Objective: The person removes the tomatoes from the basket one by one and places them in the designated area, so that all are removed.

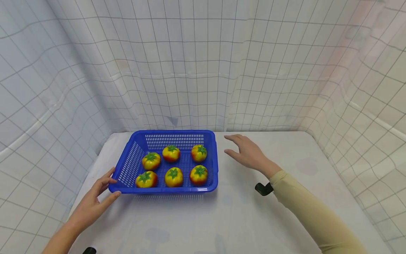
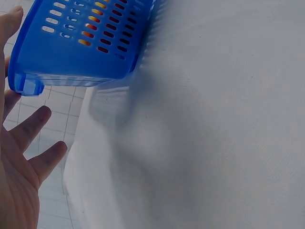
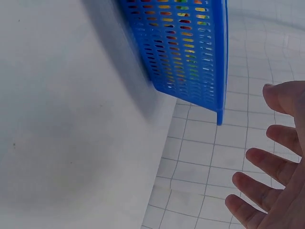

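A blue plastic basket with slotted walls stands on the white-covered table. Inside it sit several yellow-and-red toy tomatoes with green leafy tops, spaced apart in two rough rows. My left hand is at the front left corner of the basket, fingers spread and fairly straight, fingertips at the rim. In the left wrist view, the basket's rim corner lies beside the spread fingers. To the right of the basket, apart from it, my right hand hovers with thumb and fingers extended, holding nothing.
White grid-patterned curtains hang at the back and both sides. The white tabletop extends in front and to the right. Below the right wrist a black camera mount sticks out; another black piece shows near the left forearm.
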Available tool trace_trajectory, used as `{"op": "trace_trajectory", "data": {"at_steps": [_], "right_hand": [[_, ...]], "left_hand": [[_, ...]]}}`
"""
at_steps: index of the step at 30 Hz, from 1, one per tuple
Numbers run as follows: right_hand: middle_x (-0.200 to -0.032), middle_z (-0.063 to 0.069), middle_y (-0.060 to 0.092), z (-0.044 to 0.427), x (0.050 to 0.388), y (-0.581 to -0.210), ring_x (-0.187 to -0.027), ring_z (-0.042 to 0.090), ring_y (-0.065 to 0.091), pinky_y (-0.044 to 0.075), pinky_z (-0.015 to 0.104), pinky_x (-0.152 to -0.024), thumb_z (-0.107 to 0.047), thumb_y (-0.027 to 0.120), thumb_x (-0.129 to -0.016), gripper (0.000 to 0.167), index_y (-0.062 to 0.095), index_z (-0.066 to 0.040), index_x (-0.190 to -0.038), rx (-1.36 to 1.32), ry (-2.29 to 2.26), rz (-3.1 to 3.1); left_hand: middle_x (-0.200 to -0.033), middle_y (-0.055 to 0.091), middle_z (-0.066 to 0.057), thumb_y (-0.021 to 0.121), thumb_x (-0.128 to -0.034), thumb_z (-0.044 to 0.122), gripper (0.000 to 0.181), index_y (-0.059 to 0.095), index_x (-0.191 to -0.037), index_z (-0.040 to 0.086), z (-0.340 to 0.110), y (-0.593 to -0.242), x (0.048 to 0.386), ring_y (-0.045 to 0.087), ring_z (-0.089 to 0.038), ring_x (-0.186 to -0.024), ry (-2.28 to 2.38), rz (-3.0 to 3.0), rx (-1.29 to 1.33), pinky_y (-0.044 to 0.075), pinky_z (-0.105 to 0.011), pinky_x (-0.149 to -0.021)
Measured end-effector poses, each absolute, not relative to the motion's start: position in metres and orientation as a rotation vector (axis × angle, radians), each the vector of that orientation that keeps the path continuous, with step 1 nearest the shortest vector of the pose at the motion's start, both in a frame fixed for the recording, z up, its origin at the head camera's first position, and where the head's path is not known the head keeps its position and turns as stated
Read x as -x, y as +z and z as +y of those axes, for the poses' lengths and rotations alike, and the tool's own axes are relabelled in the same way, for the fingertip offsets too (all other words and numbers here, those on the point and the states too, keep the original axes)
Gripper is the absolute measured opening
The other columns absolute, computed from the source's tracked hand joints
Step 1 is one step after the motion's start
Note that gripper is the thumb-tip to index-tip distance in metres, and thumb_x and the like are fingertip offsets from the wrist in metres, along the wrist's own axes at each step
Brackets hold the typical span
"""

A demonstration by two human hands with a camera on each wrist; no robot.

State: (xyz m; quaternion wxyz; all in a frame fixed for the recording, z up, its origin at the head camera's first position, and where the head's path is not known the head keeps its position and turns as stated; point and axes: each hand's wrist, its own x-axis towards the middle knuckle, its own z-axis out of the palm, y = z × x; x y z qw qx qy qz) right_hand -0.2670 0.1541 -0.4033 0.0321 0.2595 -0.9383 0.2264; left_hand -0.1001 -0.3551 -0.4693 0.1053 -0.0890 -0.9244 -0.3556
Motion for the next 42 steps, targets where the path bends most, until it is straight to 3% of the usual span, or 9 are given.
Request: {"op": "trace_trajectory", "data": {"at_steps": [3, 9, 11, 17, 19, 22, 26, 34, 42], "right_hand": [[-0.151, 0.011, 0.051, 0.147, 0.269, -0.398, -0.139, 0.033, 0.046, 0.040, 0.054, -0.112, -0.043, 0.061, -0.102, 0.058, 0.049, -0.015, -0.151, -0.831, 0.694, -2.882], [-0.152, 0.011, 0.050, 0.130, 0.273, -0.387, -0.139, 0.033, 0.045, 0.040, 0.054, -0.113, -0.042, 0.062, -0.102, 0.059, 0.048, -0.014, -0.152, -0.886, 0.709, -2.877], [-0.153, 0.011, 0.050, 0.123, 0.275, -0.384, -0.140, 0.032, 0.045, 0.040, 0.054, -0.113, -0.042, 0.063, -0.102, 0.060, 0.047, -0.014, -0.153, -0.907, 0.716, -2.883], [-0.156, 0.012, 0.046, 0.104, 0.280, -0.373, -0.142, 0.033, 0.041, 0.038, 0.055, -0.114, -0.044, 0.062, -0.102, 0.063, 0.044, -0.014, -0.155, -0.999, 0.738, -2.907], [-0.156, 0.011, 0.045, 0.098, 0.281, -0.369, -0.143, 0.032, 0.041, 0.037, 0.055, -0.114, -0.043, 0.062, -0.101, 0.064, 0.043, -0.015, -0.156, -1.033, 0.754, -2.915], [-0.157, 0.009, 0.044, 0.087, 0.284, -0.365, -0.143, 0.030, 0.040, 0.037, 0.053, -0.115, -0.044, 0.063, -0.101, 0.066, 0.041, -0.017, -0.157, -1.071, 0.764, -2.925], [-0.158, 0.009, 0.042, 0.073, 0.289, -0.362, -0.144, 0.029, 0.039, 0.036, 0.051, -0.116, -0.047, 0.062, -0.100, 0.068, 0.039, -0.019, -0.158, -1.124, 0.769, -2.936], [-0.160, 0.008, 0.040, 0.048, 0.294, -0.359, -0.146, 0.028, 0.037, 0.034, 0.052, -0.117, -0.043, 0.064, -0.099, 0.070, 0.037, -0.018, -0.158, -1.221, 0.883, -2.974], [-0.160, 0.007, 0.040, 0.029, 0.300, -0.364, -0.146, 0.027, 0.035, 0.033, 0.050, -0.118, -0.040, 0.069, -0.097, 0.073, 0.036, -0.016, -0.158, -1.247, 1.080, -3.026]], "left_hand": [[-0.168, 0.025, -0.008, 0.066, -0.1020, 0.018, 0.033, 0.046, -0.126, 0.009, -0.354, -0.472, 0.100, 0.030, 0.012, -0.137, -1.104, -2.686, 0.275, 0.027, 0.002, -0.098], [-0.166, 0.029, -0.012, 0.069, -0.0991, 0.009, 0.034, 0.044, -0.122, 0.006, -0.350, -0.476, 0.100, 0.036, 0.013, -0.132, -1.170, -2.610, 0.299, 0.032, -0.001, -0.098], [-0.166, 0.028, -0.013, 0.068, -0.0993, 0.008, 0.033, 0.043, -0.121, 0.005, -0.349, -0.477, 0.100, 0.034, 0.020, -0.126, -1.190, -2.598, 0.293, 0.032, 0.000, -0.097], [-0.168, 0.023, -0.012, 0.064, -0.1018, 0.009, 0.033, 0.039, -0.121, 0.002, -0.342, -0.481, 0.100, 0.032, 0.018, -0.128, -1.276, -2.570, 0.226, 0.034, -0.001, -0.094], [-0.169, 0.021, -0.012, 0.064, -0.1020, 0.009, 0.035, 0.037, -0.122, 0.000, -0.339, -0.481, 0.100, 0.034, 0.011, -0.134, -1.312, -2.557, 0.189, 0.035, -0.001, -0.093], [-0.170, 0.018, -0.012, 0.064, -0.1020, 0.010, 0.039, 0.033, -0.123, -0.001, -0.333, -0.481, 0.100, 0.036, -0.019, -0.146, -1.375, -2.531, 0.138, 0.037, -0.002, -0.093], [-0.170, 0.013, -0.012, 0.065, -0.1017, 0.011, 0.045, 0.027, -0.123, -0.002, -0.325, -0.480, 0.099, 0.034, -0.057, -0.138, -1.460, -2.496, 0.082, 0.038, -0.002, -0.091], [-0.171, 0.007, -0.011, 0.064, -0.1025, 0.013, 0.050, 0.020, -0.121, 0.001, -0.317, -0.483, 0.101, 0.036, -0.059, -0.135, -1.604, -2.438, 0.000, 0.044, -0.004, -0.088], [-0.172, 0.004, -0.006, 0.064, -0.1026, 0.013, 0.050, 0.019, -0.122, 0.005, -0.312, -0.485, 0.101, 0.030, -0.059, -0.139, -1.670, -2.377, -0.059, 0.043, -0.004, -0.089]]}}
